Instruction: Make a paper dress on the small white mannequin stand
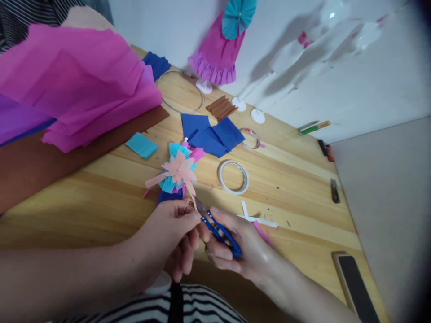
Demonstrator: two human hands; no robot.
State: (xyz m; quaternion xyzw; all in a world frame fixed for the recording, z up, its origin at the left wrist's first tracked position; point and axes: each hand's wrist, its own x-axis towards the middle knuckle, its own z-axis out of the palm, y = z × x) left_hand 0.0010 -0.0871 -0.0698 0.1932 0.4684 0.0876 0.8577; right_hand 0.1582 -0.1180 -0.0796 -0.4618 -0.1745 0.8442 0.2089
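A paper flower (178,172) with peach petals over teal and pink layers lies on the wooden table (101,197). My left hand (175,233) pinches a thin peach strip hanging from the flower, fingers closed. My right hand (235,249) grips small blue snips (218,229), whose blades point up toward that strip, close to the left fingertips.
Pink and purple tissue sheets (77,80) and brown paper (40,161) fill the left. Blue paper pieces (210,134), a teal scrap (142,145), tape rolls (233,176), a wire hoop (180,89) and a pink paper dress (218,49) lie beyond. A phone (357,282) rests at the right edge.
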